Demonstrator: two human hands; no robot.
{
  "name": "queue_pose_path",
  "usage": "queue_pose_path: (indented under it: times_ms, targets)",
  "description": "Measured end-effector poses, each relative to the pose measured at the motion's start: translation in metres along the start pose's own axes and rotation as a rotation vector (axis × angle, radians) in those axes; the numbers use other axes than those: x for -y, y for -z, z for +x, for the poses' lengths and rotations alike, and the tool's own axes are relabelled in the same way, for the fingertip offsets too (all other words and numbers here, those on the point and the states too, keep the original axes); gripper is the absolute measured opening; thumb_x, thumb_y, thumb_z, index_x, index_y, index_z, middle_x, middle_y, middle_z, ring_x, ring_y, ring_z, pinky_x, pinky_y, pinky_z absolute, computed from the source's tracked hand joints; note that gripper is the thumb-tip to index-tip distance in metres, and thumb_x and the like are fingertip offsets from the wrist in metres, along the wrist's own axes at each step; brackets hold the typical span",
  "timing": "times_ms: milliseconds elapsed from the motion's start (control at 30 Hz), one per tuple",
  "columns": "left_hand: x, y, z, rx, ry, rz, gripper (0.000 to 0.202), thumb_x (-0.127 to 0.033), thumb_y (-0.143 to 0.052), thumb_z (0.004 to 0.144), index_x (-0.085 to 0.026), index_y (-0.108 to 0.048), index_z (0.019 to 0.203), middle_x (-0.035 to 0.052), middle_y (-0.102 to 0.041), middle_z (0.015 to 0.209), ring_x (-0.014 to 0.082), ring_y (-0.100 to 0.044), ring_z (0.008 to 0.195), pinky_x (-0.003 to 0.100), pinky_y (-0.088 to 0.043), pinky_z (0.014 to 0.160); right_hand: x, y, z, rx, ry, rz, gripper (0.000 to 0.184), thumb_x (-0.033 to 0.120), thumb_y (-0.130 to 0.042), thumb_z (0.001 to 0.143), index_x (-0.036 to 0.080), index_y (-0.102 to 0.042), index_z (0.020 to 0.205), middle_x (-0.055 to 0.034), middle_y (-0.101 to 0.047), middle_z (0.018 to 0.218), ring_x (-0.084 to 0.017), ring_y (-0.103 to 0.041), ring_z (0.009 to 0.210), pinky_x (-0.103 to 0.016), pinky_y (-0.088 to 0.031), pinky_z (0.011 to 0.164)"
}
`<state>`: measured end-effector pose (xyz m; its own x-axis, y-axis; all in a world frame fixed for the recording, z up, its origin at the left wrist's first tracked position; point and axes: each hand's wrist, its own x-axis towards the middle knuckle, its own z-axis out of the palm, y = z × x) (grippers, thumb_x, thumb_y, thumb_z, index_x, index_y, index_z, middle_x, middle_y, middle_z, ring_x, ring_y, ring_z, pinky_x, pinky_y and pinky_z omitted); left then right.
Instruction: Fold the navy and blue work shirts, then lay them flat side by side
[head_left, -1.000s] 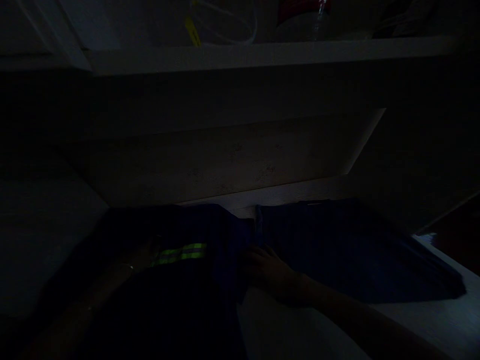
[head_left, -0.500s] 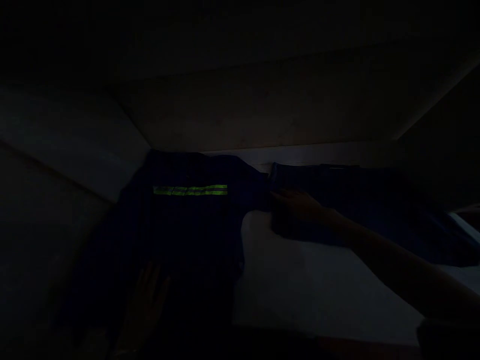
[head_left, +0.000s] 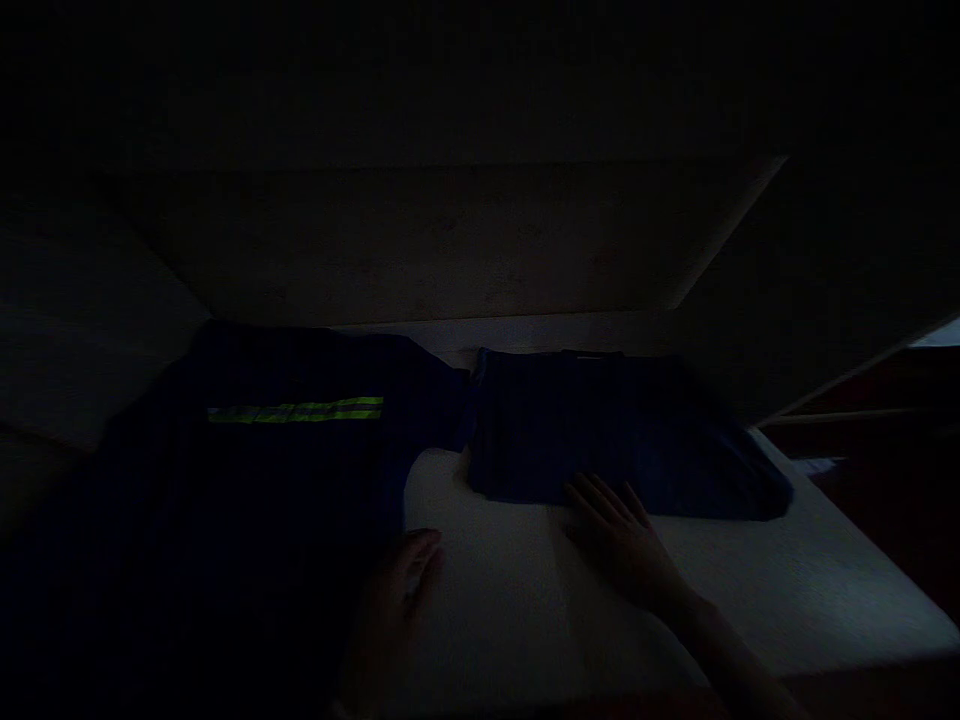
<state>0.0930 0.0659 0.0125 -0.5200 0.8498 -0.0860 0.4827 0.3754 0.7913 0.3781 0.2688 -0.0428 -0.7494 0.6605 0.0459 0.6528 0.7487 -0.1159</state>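
A dark blue short-sleeved work shirt (head_left: 315, 470) lies spread out on the left, with a yellow-green reflective strip (head_left: 296, 411) across its chest. To its right lies a dark blue folded garment (head_left: 600, 430), perhaps trousers; the dimness hides its details. Fingers spread, my right hand (head_left: 619, 535) rests at that garment's near edge and holds nothing. My left hand (head_left: 405, 580) is by the shirt's right side edge, fingers curved and apart, with nothing visible between them.
Both garments lie on a pale flat surface (head_left: 510, 600). Behind them rises a board wall (head_left: 450, 240), with dark side panels left and right (head_left: 810, 270). Beyond the surface's right edge is a dark reddish area (head_left: 885, 510). The whole scene is very dim.
My right hand has moved from the shirt's sleeve to the near edge of the folded garment. My left hand has shifted right, off the shirt's lower front. The view has turned right.
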Motion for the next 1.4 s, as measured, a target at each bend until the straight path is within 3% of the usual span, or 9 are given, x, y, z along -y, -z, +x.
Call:
queue_pose_path:
  times_ms: [133, 267, 367, 533, 833, 1033, 1167, 1300, 1400]
  targets:
    - [-0.029, -0.064, 0.057, 0.115, -0.119, -0.006, 0.040, -0.043, -0.047, 0.089, -0.018, -0.063, 0.116, 0.0119, -0.067, 0.121, 0.0220, -0.066, 0.108, 0.036, -0.053, 0.094, -0.014, 0.022, 0.011, 0.075, -0.083, 0.291, 0.047, 0.048, -0.034, 0.099, 0.031, -0.049, 0.141, -0.0052, -0.052, 0.144, -0.027, -0.048, 0.132, -0.058, -0.033, 0.111]
    - [-0.057, -0.087, 0.115, 0.240, -0.180, 0.142, 0.031, -0.035, -0.046, 0.090, -0.021, -0.068, 0.108, 0.0069, -0.070, 0.114, 0.0184, -0.066, 0.105, 0.030, -0.050, 0.094, -0.085, 0.056, 0.040, -0.094, -0.396, 0.588, 0.048, 0.051, -0.039, 0.094, 0.022, -0.065, 0.123, -0.0083, -0.071, 0.115, -0.026, -0.068, 0.101, -0.040, -0.055, 0.087]
    - [-0.075, -0.099, 0.153, 0.188, -0.157, 0.223, 0.033, -0.030, -0.048, 0.089, -0.017, -0.065, 0.115, 0.0106, -0.065, 0.123, 0.0207, -0.058, 0.118, 0.032, -0.042, 0.105, -0.159, 0.068, 0.060, -0.248, -0.648, 0.431, 0.042, 0.043, -0.045, 0.090, 0.021, -0.067, 0.119, -0.0102, -0.071, 0.115, -0.028, -0.066, 0.105, -0.039, -0.053, 0.087]
    - [-0.081, -0.117, 0.198, 0.099, -0.053, 0.310, 0.053, -0.028, -0.059, 0.083, -0.001, -0.054, 0.128, 0.0275, -0.049, 0.140, 0.0346, -0.043, 0.134, 0.046, -0.029, 0.114, -0.229, 0.064, 0.079, -0.126, -0.954, 0.227, 0.045, 0.040, -0.053, 0.084, 0.011, -0.069, 0.114, -0.0221, -0.069, 0.111, -0.035, -0.068, 0.100, -0.043, -0.054, 0.077]
    - [-0.077, -0.114, 0.215, 0.165, -0.008, 0.123, 0.019, -0.016, -0.056, 0.084, -0.019, -0.070, 0.097, 0.0067, -0.074, 0.105, 0.0179, -0.068, 0.099, 0.029, -0.051, 0.091, -0.219, 0.049, 0.078, -0.201, -1.131, 0.232, 0.055, 0.055, -0.037, 0.089, 0.024, -0.068, 0.122, -0.0159, -0.066, 0.120, -0.034, -0.066, 0.103, -0.044, -0.053, 0.075]
    - [-0.087, -0.108, 0.202, 0.071, 0.044, 0.064, 0.032, -0.030, -0.049, 0.091, -0.016, -0.060, 0.118, 0.0122, -0.066, 0.121, 0.0179, -0.066, 0.102, 0.028, -0.055, 0.081, -0.206, 0.062, 0.058, -0.428, -0.986, 0.277, 0.055, 0.059, -0.043, 0.086, 0.021, -0.073, 0.112, -0.0113, -0.066, 0.123, -0.032, -0.063, 0.104, -0.040, -0.049, 0.085]
    - [-0.093, -0.108, 0.203, 0.145, 0.051, 0.212, 0.025, -0.031, -0.067, 0.081, -0.014, -0.067, 0.099, 0.0169, -0.069, 0.111, 0.0262, -0.064, 0.108, 0.037, -0.050, 0.092, -0.194, 0.071, 0.052, -0.400, -0.948, 0.216, 0.047, 0.054, -0.045, 0.086, 0.022, -0.075, 0.104, -0.0108, -0.065, 0.123, -0.032, -0.061, 0.105, -0.045, -0.047, 0.088]
    - [-0.095, -0.108, 0.204, 0.288, 0.069, 0.283, 0.017, -0.031, -0.063, 0.087, -0.015, -0.068, 0.082, 0.0067, -0.072, 0.089, 0.0195, -0.068, 0.089, 0.039, -0.053, 0.086, -0.190, 0.075, 0.058, -0.298, -0.916, 0.104, 0.046, 0.052, -0.043, 0.087, 0.023, -0.071, 0.108, -0.0143, -0.059, 0.130, -0.038, -0.047, 0.124, -0.064, -0.034, 0.098]
    - [-0.093, -0.105, 0.204, 0.253, 0.082, 0.303, 0.023, -0.036, -0.060, 0.089, -0.015, -0.067, 0.095, 0.0089, -0.069, 0.110, 0.0220, -0.063, 0.107, 0.044, -0.048, 0.097, -0.191, 0.076, 0.067, -0.135, -0.955, 0.170, 0.052, 0.052, -0.038, 0.090, 0.018, -0.064, 0.120, -0.0197, -0.061, 0.125, -0.040, -0.051, 0.121, -0.067, -0.030, 0.099]
